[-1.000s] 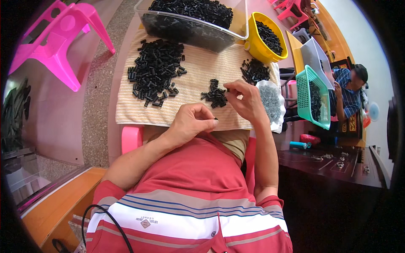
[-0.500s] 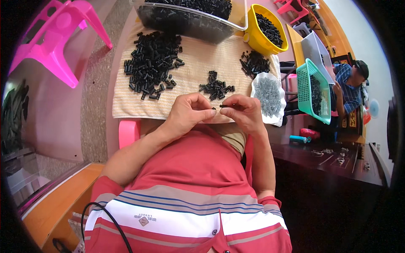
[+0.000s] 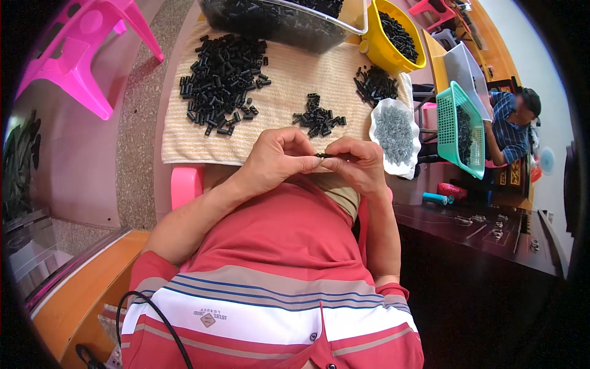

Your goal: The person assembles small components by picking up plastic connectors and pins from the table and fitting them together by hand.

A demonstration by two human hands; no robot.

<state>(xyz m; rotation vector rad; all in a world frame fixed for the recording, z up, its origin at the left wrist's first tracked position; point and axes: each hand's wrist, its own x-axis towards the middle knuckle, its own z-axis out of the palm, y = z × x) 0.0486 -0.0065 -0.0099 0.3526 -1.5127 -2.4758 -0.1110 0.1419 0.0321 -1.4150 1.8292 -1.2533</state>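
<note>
My left hand [image 3: 276, 155] and my right hand [image 3: 361, 165] meet at the near edge of a striped cream towel [image 3: 276, 74]. Each pinches a small black plastic piece [image 3: 321, 155] between thumb and forefinger, and the two pieces touch end to end. Fingertips cover most of them, so I cannot tell whether they are joined. Just beyond lies a small heap of short black pieces [image 3: 319, 118]. A larger pile of black tubular pieces [image 3: 224, 83] spreads at the far left. To the right, thin black pieces [image 3: 375, 85] lie beside a white wavy-rimmed dish [image 3: 375, 126] of tiny translucent grey parts.
A clear plastic bin [image 3: 276, 32] and a yellow tub [image 3: 376, 48], both with black pieces, stand at the back. A green basket [image 3: 452, 138] is on the right, near a seated person [image 3: 513, 126]. A pink stool [image 3: 70, 61] stands at left; a dark table [image 3: 442, 221] is beside me.
My hands have come closer together, and the two black pieces, apart before, now meet between my fingertips. The view has shifted slightly.
</note>
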